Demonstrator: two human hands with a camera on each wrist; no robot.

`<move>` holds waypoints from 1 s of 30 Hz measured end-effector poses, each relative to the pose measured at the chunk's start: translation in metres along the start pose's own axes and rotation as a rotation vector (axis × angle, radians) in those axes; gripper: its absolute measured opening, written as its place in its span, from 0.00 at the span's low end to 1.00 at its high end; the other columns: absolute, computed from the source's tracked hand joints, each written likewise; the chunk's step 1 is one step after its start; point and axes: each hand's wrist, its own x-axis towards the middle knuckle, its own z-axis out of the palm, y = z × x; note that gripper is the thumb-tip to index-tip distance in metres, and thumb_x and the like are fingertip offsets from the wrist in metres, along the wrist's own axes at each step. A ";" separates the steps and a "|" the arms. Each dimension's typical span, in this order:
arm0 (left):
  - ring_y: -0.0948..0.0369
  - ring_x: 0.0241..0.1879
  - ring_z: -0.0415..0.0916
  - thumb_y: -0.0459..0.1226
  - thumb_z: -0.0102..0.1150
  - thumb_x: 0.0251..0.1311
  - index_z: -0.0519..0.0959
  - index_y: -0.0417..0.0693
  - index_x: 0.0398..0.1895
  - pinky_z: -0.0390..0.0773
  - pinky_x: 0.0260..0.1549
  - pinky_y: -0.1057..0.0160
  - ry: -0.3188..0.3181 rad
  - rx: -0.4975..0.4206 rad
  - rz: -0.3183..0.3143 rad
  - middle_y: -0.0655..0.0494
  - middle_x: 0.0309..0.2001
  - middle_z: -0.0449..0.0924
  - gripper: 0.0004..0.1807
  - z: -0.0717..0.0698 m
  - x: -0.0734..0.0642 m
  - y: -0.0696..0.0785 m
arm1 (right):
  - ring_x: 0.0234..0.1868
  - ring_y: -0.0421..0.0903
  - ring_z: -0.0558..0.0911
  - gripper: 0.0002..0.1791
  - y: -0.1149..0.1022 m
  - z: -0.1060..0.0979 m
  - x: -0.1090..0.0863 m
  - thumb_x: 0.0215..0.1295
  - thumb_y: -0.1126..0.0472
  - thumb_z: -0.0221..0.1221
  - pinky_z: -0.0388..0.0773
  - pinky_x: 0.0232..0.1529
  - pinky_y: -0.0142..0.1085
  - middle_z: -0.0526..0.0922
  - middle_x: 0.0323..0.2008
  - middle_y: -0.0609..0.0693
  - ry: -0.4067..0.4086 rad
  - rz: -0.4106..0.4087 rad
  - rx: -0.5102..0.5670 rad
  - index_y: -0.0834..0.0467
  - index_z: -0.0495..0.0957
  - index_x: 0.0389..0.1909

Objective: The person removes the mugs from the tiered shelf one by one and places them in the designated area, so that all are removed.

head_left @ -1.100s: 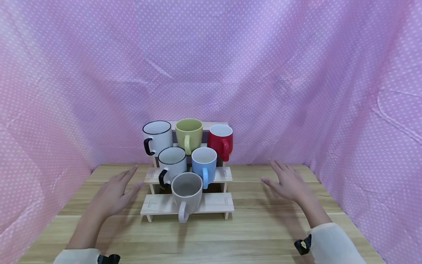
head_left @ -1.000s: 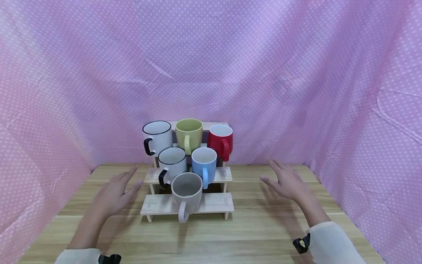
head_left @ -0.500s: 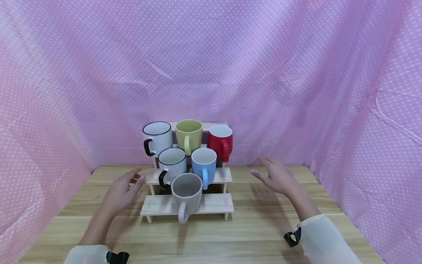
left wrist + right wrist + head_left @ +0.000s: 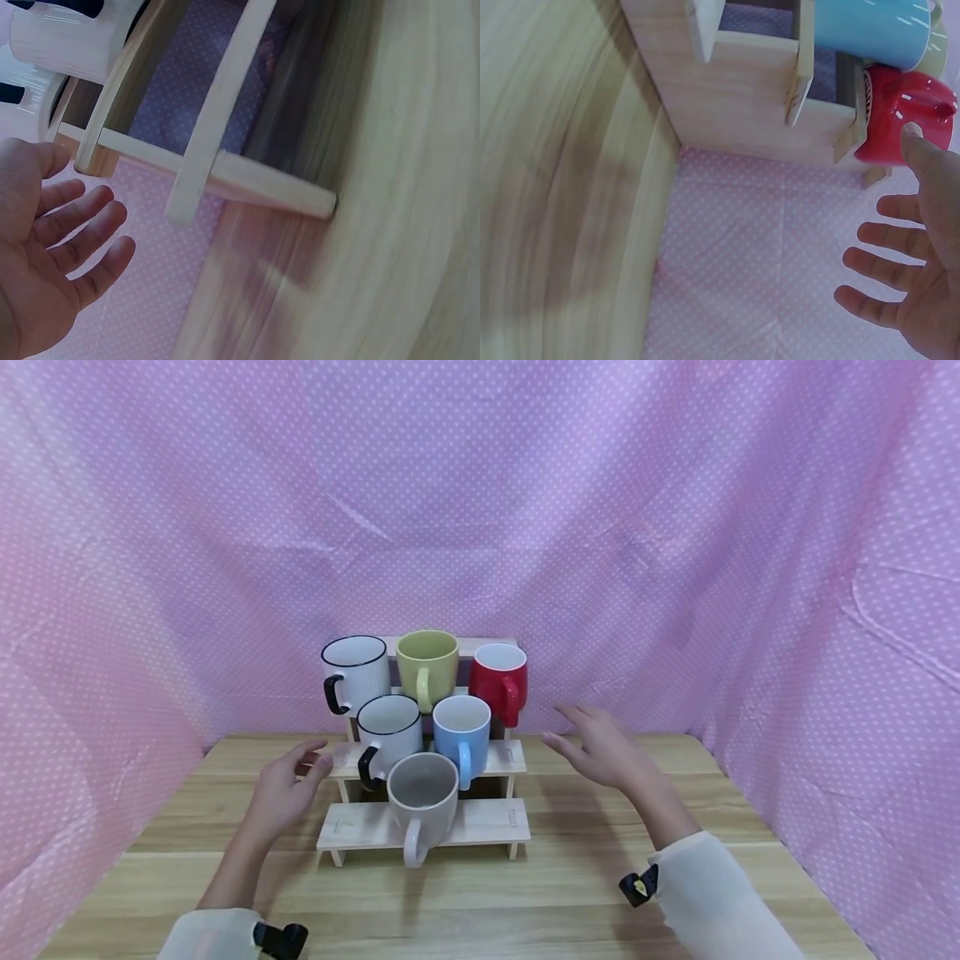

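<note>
From head height, one camera looks forward and down — far enough back to hold the rack (image 4: 360, 827), the counter (image 4: 480, 914), the left hand (image 4: 285, 793) and the right hand (image 4: 603, 753) together. The wrist views sit much closer, tipped sideways: the left faces the rack's left end, the right its right end — sharing the red mug (image 4: 489, 687) with the head view.

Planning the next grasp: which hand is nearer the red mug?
The right hand. It is to the right of the red mug, apart from it; the left hand is across the rack, by its left end.
</note>
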 end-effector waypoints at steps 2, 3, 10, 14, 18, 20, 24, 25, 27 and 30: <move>0.50 0.43 0.81 0.43 0.50 0.79 0.75 0.33 0.64 0.82 0.39 0.62 0.003 -0.042 -0.053 0.40 0.46 0.84 0.24 0.002 0.002 0.001 | 0.67 0.62 0.74 0.36 -0.004 0.000 0.002 0.74 0.41 0.59 0.71 0.67 0.58 0.76 0.66 0.61 -0.001 0.008 0.004 0.62 0.70 0.72; 0.52 0.42 0.80 0.44 0.50 0.79 0.75 0.33 0.64 0.82 0.38 0.65 0.004 -0.070 -0.083 0.41 0.45 0.84 0.24 0.002 0.002 0.002 | 0.68 0.61 0.74 0.36 -0.006 -0.001 0.003 0.73 0.41 0.59 0.72 0.67 0.58 0.76 0.66 0.60 -0.001 0.011 0.012 0.61 0.70 0.72; 0.59 0.43 0.75 0.46 0.48 0.80 0.74 0.32 0.66 0.84 0.39 0.70 -0.022 -0.253 -0.243 0.40 0.48 0.79 0.26 0.006 0.008 0.005 | 0.67 0.60 0.74 0.37 -0.018 -0.004 0.008 0.73 0.37 0.57 0.73 0.65 0.59 0.76 0.67 0.59 0.037 -0.012 0.009 0.59 0.71 0.71; 0.60 0.45 0.74 0.46 0.46 0.80 0.72 0.31 0.67 0.85 0.41 0.68 -0.047 -0.347 -0.331 0.39 0.55 0.76 0.27 0.007 0.011 0.004 | 0.67 0.59 0.74 0.36 -0.027 -0.007 0.012 0.73 0.38 0.57 0.73 0.66 0.58 0.77 0.66 0.59 0.065 -0.045 0.009 0.59 0.72 0.71; 0.63 0.44 0.75 0.45 0.45 0.80 0.70 0.30 0.68 0.85 0.42 0.68 -0.076 -0.429 -0.407 0.40 0.60 0.74 0.27 0.007 0.013 0.004 | 0.66 0.58 0.76 0.35 -0.035 -0.009 0.016 0.73 0.38 0.57 0.75 0.64 0.57 0.78 0.65 0.58 0.093 -0.073 0.012 0.58 0.73 0.70; 0.65 0.43 0.75 0.43 0.46 0.80 0.70 0.29 0.68 0.85 0.42 0.68 -0.087 -0.468 -0.427 0.43 0.58 0.75 0.26 0.006 0.014 0.003 | 0.65 0.58 0.76 0.35 -0.038 -0.009 0.017 0.73 0.38 0.57 0.76 0.64 0.56 0.79 0.64 0.57 0.108 -0.088 0.016 0.58 0.73 0.70; 0.67 0.41 0.76 0.39 0.51 0.78 0.68 0.27 0.69 0.84 0.40 0.69 -0.119 -0.561 -0.431 0.53 0.51 0.78 0.26 0.004 0.015 0.001 | 0.64 0.56 0.78 0.33 -0.043 -0.009 0.021 0.73 0.39 0.58 0.77 0.63 0.55 0.80 0.63 0.55 0.138 -0.110 0.022 0.58 0.75 0.68; 0.67 0.41 0.76 0.38 0.52 0.77 0.67 0.27 0.69 0.83 0.40 0.69 -0.130 -0.589 -0.428 0.55 0.49 0.77 0.26 0.004 0.015 0.001 | 0.64 0.56 0.78 0.33 -0.044 -0.009 0.021 0.73 0.39 0.59 0.77 0.63 0.55 0.80 0.63 0.55 0.141 -0.111 0.023 0.57 0.75 0.68; 0.67 0.40 0.75 0.36 0.53 0.76 0.66 0.25 0.70 0.83 0.40 0.70 -0.155 -0.643 -0.420 0.59 0.46 0.77 0.27 0.002 0.015 -0.002 | 0.63 0.56 0.78 0.32 -0.047 -0.009 0.023 0.72 0.40 0.60 0.78 0.62 0.54 0.81 0.62 0.55 0.149 -0.111 0.023 0.57 0.76 0.67; 0.67 0.41 0.74 0.33 0.55 0.75 0.63 0.24 0.71 0.82 0.41 0.70 -0.187 -0.712 -0.410 0.62 0.45 0.77 0.28 -0.001 0.015 -0.004 | 0.62 0.55 0.79 0.31 -0.051 -0.007 0.024 0.72 0.41 0.61 0.79 0.60 0.53 0.82 0.61 0.56 0.156 -0.105 0.029 0.58 0.77 0.66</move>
